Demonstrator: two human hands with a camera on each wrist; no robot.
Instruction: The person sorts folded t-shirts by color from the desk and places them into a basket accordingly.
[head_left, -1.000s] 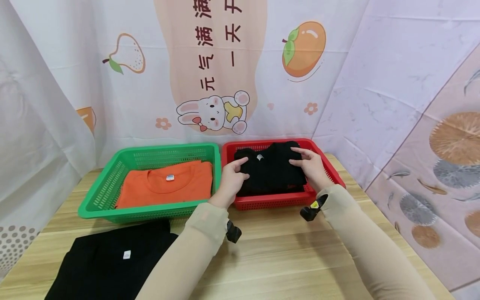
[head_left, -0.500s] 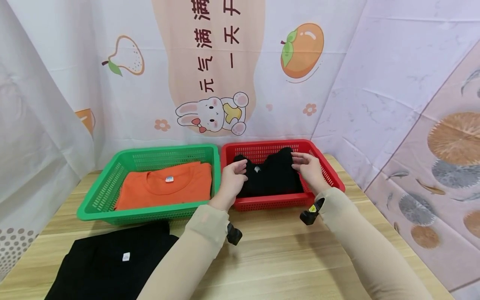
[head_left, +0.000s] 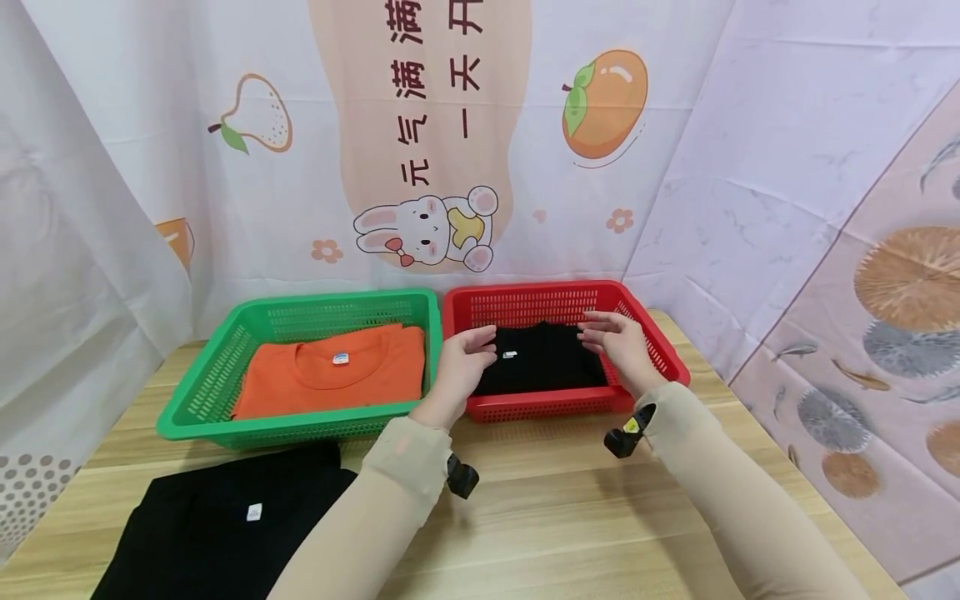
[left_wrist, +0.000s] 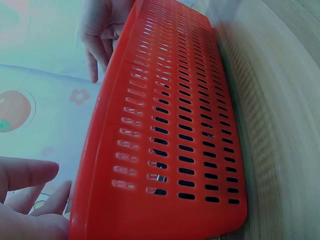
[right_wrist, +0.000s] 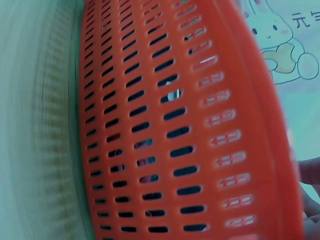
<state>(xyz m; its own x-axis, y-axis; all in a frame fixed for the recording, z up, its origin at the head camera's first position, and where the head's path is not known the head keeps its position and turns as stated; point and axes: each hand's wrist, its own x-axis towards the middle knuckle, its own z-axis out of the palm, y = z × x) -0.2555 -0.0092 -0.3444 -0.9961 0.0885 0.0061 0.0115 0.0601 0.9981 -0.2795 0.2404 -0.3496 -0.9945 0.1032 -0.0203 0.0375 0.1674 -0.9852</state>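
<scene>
A folded black shirt (head_left: 542,360) with a small white neck label lies in the red plastic basket (head_left: 551,407). My left hand (head_left: 459,367) hovers at the basket's left end, fingers loosely bent, holding nothing. Over the right end of the shirt, my right hand (head_left: 621,348) has its fingers extended and slightly bent, with no cloth between them. In the left wrist view the left hand's fingers (left_wrist: 30,172) are apart beside the basket rim, and dark cloth shows through the slots. The right wrist view has only a few fingertips (right_wrist: 311,172) at its right edge, mostly hidden by the basket wall.
A green basket (head_left: 300,429) with a folded orange T-shirt (head_left: 352,379) stands left of the red one. Another folded black shirt (head_left: 202,533) lies on the wooden table (head_left: 540,517) in front, partly behind the left sleeve. A printed curtain (head_left: 262,208) hangs behind.
The black shirt has slipped out of both hands and settled flat, lower in the red basket. Its raised collar and corners have dropped, while the hands stay nearly in place.
</scene>
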